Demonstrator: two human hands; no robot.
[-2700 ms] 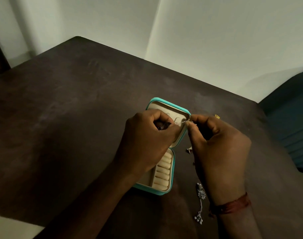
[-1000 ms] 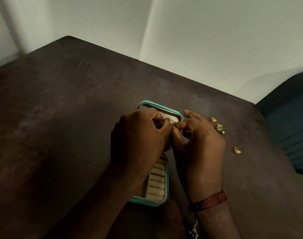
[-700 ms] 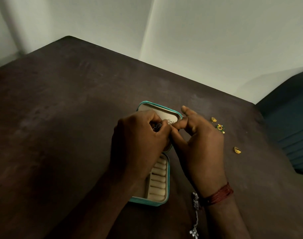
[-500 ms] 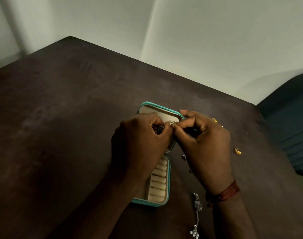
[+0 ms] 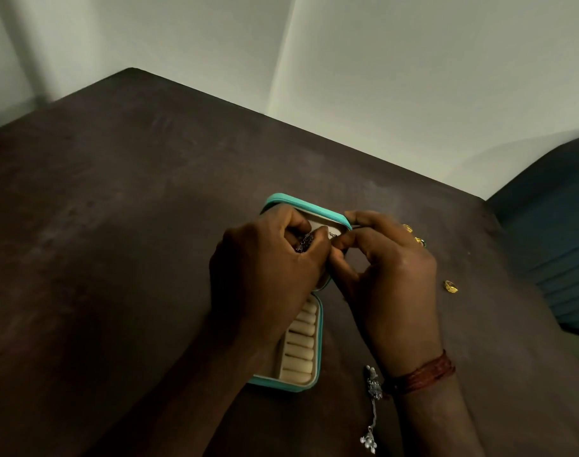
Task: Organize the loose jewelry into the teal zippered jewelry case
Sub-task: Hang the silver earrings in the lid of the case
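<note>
The teal jewelry case point(image 5: 318, 364) lies open on the dark table, its cream ring rolls point(image 5: 299, 344) showing in the near half and its lid point(image 5: 294, 202) standing at the far end. My left hand point(image 5: 265, 278) hovers over the lid and grips a dark silver piece of jewelry point(image 5: 304, 242) in its curled fingers. My right hand point(image 5: 387, 275) meets it fingertip to fingertip and pinches a small silver chain point(image 5: 332, 234) against the lid's cream lining. Most of the lid's inside is hidden by both hands.
A silver necklace with pendants point(image 5: 372, 410) lies by my right wrist. Three small gold pieces point(image 5: 407, 228) point(image 5: 420, 241) point(image 5: 451, 286) sit on the table point(image 5: 116, 225) to the right. A dark blue seat point(image 5: 558, 232) stands past the table's right edge. White walls lie behind.
My right hand has shifted a little at the lid, fingers opening and closing on the chain. The left hand has stayed over the lid holding its piece.
</note>
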